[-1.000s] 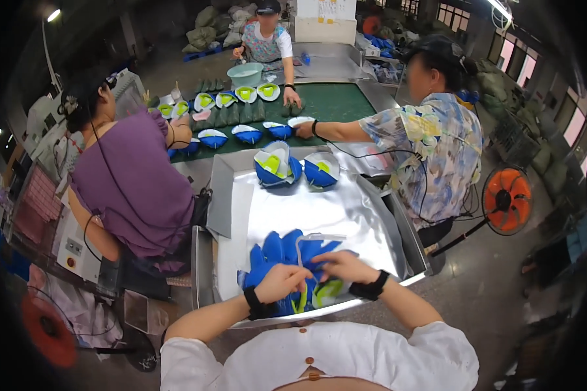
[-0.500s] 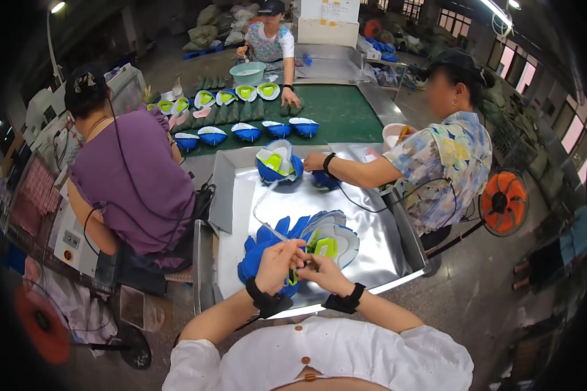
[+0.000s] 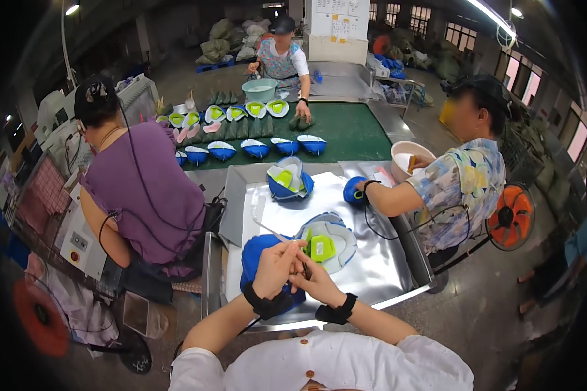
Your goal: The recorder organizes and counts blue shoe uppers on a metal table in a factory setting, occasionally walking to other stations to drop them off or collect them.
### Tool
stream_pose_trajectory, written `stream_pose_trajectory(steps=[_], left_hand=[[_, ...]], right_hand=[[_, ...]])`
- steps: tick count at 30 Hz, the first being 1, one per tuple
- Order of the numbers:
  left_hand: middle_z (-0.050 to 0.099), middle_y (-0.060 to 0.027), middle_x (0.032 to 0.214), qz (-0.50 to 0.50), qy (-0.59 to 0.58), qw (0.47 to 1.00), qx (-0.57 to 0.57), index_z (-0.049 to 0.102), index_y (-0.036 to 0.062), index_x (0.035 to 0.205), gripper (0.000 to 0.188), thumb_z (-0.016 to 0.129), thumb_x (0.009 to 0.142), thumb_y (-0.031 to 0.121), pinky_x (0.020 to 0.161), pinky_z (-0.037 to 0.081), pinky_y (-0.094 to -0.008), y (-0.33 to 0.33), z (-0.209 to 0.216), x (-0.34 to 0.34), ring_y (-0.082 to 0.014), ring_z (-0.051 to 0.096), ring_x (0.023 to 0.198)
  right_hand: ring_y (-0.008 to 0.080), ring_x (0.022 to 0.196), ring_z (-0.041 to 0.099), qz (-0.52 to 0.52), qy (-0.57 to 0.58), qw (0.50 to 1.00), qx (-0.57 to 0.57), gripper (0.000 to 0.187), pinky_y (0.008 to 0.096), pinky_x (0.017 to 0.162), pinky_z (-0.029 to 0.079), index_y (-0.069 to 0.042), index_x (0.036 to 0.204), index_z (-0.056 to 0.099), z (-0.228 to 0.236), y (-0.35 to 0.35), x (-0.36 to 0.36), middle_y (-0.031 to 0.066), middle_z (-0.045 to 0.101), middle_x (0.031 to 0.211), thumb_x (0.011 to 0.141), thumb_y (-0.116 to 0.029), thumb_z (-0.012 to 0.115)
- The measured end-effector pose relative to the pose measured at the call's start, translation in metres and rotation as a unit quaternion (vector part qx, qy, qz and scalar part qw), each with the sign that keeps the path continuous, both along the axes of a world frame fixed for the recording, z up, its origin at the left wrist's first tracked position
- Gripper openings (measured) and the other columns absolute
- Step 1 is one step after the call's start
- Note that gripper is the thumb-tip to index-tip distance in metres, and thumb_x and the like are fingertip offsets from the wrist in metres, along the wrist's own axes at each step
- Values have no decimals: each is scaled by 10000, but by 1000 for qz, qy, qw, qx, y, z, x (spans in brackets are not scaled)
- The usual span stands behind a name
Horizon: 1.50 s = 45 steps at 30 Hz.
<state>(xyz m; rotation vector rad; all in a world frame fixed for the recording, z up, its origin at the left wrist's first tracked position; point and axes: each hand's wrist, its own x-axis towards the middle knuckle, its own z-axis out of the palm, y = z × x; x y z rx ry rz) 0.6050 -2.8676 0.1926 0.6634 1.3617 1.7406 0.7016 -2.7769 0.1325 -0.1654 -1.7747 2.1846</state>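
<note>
My left hand [image 3: 277, 268] is closed in a pinch on the end of a thin white strip [image 3: 269, 227], which trails away over the metal tray. Close against it, my right hand [image 3: 318, 281] curls its fingers round a small dark object [image 3: 306, 268], too covered to name. Under and beside my left hand lie blue shoe uppers [image 3: 253, 255], partly hidden by it. Just beyond my fingers rests a white-lined upper [image 3: 340, 242] with a lime-green piece [image 3: 321, 248]. Another blue, white and lime upper [image 3: 290, 178] sits at the tray's far end.
The metal tray [image 3: 407, 277] has raised walls. At right, a co-worker's hand [image 3: 365, 187] holds a blue piece near a pink bowl [image 3: 403, 156]. A purple-clad person [image 3: 147, 189] sits left. Beyond, another person works at a green table [image 3: 352, 127] bearing rows of uppers and dark forms.
The view has tilted, so the scene sits lower. My right hand has shifted slightly, showing more of the dark object. The co-worker at right has turned the blue piece, which shows more fully.
</note>
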Motion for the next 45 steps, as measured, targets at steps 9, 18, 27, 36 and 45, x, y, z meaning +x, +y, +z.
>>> stream_pose_trajectory(steps=[9, 18, 27, 36, 45], left_hand=[[577, -18, 693, 26, 88, 994, 65, 569, -65, 1010, 302, 459, 915, 200, 513, 354, -143, 1, 3, -3, -25, 459, 531], [571, -27, 674, 82, 82, 993, 38, 577, -24, 955, 257, 460, 913, 201, 518, 389, -160, -49, -8, -69, -58, 506, 547], [573, -78, 1035, 147, 100, 983, -54, 561, 35, 840, 214, 426, 914, 184, 674, 465, -232, -112, -39, -99, -121, 552, 897], [642, -121, 801, 72, 44, 981, -174, 545, 31, 717, 247, 484, 866, 218, 662, 467, -231, -154, -95, -90, -163, 612, 751], [596, -55, 702, 95, 192, 953, -212, 561, 23, 697, 204, 460, 828, 144, 619, 448, -260, -176, -53, -106, -152, 572, 664]], right_hand=[[75, 629, 439, -47, 51, 989, 131, 146, 213, 594, 380, -38, 933, 552, 23, 7, -12, -8, 501, 704, 834, -144, 574], [74, 657, 487, -104, 48, 992, 50, 129, 202, 609, 390, 12, 752, 562, 19, 51, 47, 36, 564, 743, 839, -81, 543], [77, 504, 461, -291, -19, 948, 130, 255, 206, 473, 339, -5, 668, 552, -28, 142, 140, 49, 571, 642, 849, -183, 522], [137, 558, 594, -189, -337, 895, 222, 187, 259, 533, 467, 60, 726, 620, -49, 189, 149, 87, 619, 628, 783, -117, 601], [143, 535, 602, -214, -291, 921, 144, 206, 251, 503, 462, 30, 737, 632, -43, 171, 132, 82, 635, 654, 776, -171, 610]])
